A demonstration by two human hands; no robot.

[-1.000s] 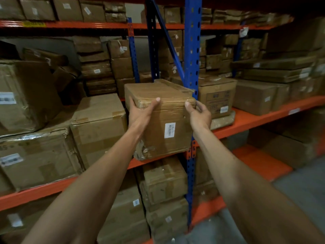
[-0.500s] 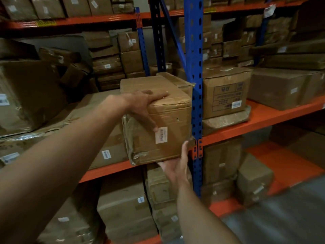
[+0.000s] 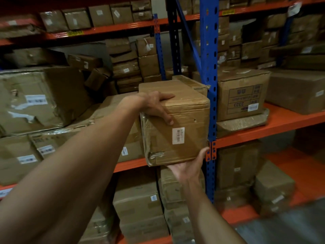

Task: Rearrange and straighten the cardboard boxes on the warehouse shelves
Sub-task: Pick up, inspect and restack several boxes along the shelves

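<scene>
Hands: left (image 3: pixel 154 104) atop, right (image 3: pixel 189 166) beneath | creased taped cardboard box (image 3: pixel 182 127)

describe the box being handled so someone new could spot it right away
Find the blue upright post in the middle of the racking; the box sits just left of it, at the front edge of the orange middle shelf. It is the only one under both hands: left hand over its top front corner, right hand beneath. A white barcode label marks its front.
</scene>
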